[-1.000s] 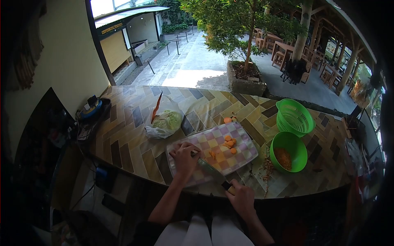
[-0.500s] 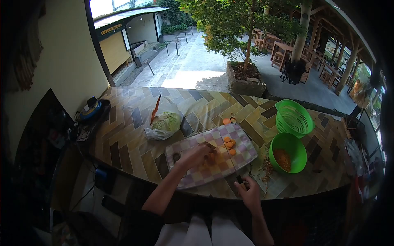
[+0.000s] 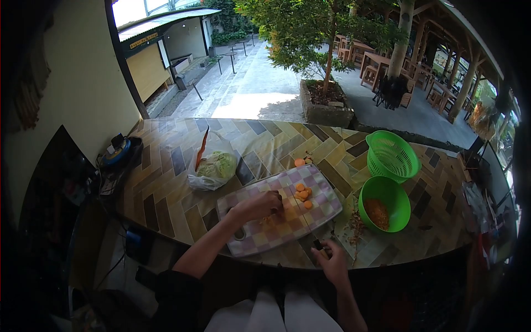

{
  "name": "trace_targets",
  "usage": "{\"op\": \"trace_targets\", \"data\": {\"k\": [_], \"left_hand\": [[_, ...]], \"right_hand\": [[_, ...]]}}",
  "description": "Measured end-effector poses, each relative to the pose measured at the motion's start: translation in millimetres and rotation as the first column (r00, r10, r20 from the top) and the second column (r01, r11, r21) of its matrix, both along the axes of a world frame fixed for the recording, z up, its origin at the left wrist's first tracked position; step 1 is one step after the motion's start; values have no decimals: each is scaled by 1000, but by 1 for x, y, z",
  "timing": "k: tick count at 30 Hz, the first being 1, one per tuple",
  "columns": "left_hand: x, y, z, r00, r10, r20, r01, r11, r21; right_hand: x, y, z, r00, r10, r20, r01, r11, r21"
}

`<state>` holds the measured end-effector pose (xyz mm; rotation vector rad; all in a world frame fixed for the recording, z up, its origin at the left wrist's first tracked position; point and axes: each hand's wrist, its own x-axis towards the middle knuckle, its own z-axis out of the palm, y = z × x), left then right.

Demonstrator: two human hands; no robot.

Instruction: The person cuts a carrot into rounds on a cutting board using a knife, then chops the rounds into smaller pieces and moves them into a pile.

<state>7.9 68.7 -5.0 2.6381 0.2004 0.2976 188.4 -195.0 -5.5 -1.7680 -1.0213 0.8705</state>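
Observation:
A checkered cutting board (image 3: 251, 243) lies on the table in front of me. My left hand (image 3: 260, 206) is over its middle with curled fingers, pressed on orange carrot, mostly hidden beneath them. Thin cut carrot bits (image 3: 267, 220) lie just below that hand. My right hand (image 3: 332, 259) grips the dark handle of a knife (image 3: 317, 242) at the board's lower edge, its thin blade slanting up and left across the board. Right of the blade sit several thick carrot slices (image 3: 301, 193).
A plastic bag with a cabbage (image 3: 215, 166) and a whole carrot (image 3: 202, 148) stands left. On the right are a green colander (image 3: 391, 157) and a green bowl (image 3: 401, 207) holding orange shreds (image 3: 378, 214). Peelings (image 3: 355, 227) lie beside the board; a carrot end (image 3: 300, 162) sits behind it.
The whole view has shifted slightly left. My left hand's fingers look more tightly curled over the carrot; my right hand still holds the knife in about the same place.

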Motion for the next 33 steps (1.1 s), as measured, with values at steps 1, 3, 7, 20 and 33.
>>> {"op": "trace_targets", "data": {"k": [1,3,7,20,33], "left_hand": [[0,0,1,1000,3,-16,-3,1000,22],[2,-1,0,993,78,-88,-78,997,9],[9,-4,2,969,172,-179,-180,983,-29],[-10,0,31,975,223,13,-216,955,-202],[-97,-62,32,889,453,75,-421,869,-260]], "right_hand": [[1,1,-1,1000,4,17,-4,1000,11],[4,2,-6,999,10,51,-11,999,33],[7,3,-8,997,14,72,-18,998,56],[5,3,-5,998,22,59,-23,1000,21],[-26,15,23,935,356,-1,-354,929,-112]]}}
